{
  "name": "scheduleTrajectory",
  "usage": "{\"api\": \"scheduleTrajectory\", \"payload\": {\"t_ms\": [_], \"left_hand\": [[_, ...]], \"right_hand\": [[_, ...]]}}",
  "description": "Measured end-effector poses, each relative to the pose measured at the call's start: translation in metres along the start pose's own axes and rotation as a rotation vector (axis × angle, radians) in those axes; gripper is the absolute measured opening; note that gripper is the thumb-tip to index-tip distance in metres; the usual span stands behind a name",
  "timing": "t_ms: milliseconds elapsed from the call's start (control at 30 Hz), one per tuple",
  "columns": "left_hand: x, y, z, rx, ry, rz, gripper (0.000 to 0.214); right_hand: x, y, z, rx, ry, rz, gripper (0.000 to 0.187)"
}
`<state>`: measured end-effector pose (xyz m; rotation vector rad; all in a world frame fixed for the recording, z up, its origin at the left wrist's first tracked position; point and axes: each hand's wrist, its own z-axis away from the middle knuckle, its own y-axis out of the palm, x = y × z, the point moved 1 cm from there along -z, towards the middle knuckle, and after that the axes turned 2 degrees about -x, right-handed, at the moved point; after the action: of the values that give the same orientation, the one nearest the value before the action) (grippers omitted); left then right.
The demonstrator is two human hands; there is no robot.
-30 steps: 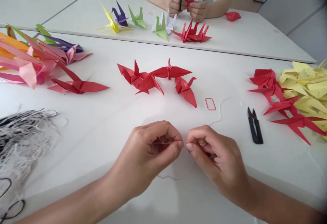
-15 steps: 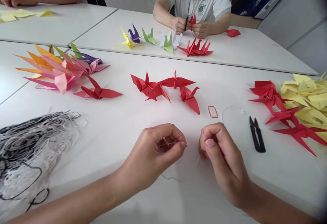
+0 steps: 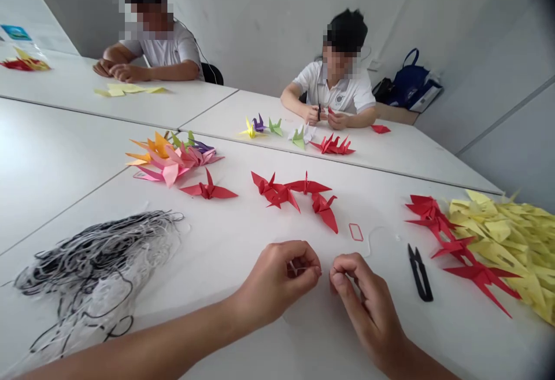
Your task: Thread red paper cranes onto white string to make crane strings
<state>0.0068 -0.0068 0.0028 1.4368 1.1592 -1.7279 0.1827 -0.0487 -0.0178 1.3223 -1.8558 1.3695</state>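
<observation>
My left hand point(image 3: 274, 283) is closed in a pinch on a thin white thread point(image 3: 297, 268), part of which crosses the curl of its fingers. Close beside it, fingertips a small gap away, is my right hand point(image 3: 368, 306). Its thumb and fingers press together, and whatever they hold is hidden. Just beyond the hands lie several folded red paper cranes point(image 3: 321, 211). To the right are black thread snips point(image 3: 420, 275) with their blades apart. A small red-edged rectangular label point(image 3: 356, 232) and a loose piece of white thread point(image 3: 373, 238) rest nearby.
A tangled heap of black and white cords point(image 3: 108, 253) lies at left, behind it orange and pink cranes point(image 3: 171, 169). Red cranes point(image 3: 481, 273) and a yellow paper pile point(image 3: 515, 253) occupy the right. Across the table, one person point(image 3: 332, 91) holds scissors and red paper; another person point(image 3: 160, 50) sits left.
My view has tilted up and widened, so both people show more fully and the table things appear smaller. My two hands have come closer together, both still closed.
</observation>
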Motion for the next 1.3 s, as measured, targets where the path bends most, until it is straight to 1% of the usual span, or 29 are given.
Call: {"api": "scheduleTrajectory", "payload": {"t_ms": [133,267,367,567,867,1133,1300], "left_hand": [[0.004,-0.001,0.001,0.0,0.042,-0.019,0.012],[0.004,0.0,0.003,0.0,0.077,-0.026,0.013],[0.003,0.0,0.005,-0.02,0.092,-0.018,0.012],[0.003,0.0,0.007,-0.025,0.093,0.013,0.012],[0.007,0.001,0.003,-0.002,0.073,0.004,0.013],[0.005,0.001,0.002,0.016,0.038,0.014,0.015],[0.005,0.001,0.002,0.011,0.022,0.023,0.015]], "right_hand": [[0.0,0.003,0.003,-0.039,-0.089,0.04,0.011],[0.004,0.006,-0.001,0.003,-0.165,0.027,0.011],[0.006,0.006,-0.005,-0.006,-0.182,0.049,0.012],[0.004,0.005,-0.009,-0.013,-0.058,0.083,0.017],[-0.005,0.004,-0.011,-0.001,0.012,-0.008,0.017],[-0.005,0.004,-0.013,-0.018,0.092,-0.036,0.011],[-0.006,0.004,-0.013,0.003,0.117,-0.087,0.013]]}}
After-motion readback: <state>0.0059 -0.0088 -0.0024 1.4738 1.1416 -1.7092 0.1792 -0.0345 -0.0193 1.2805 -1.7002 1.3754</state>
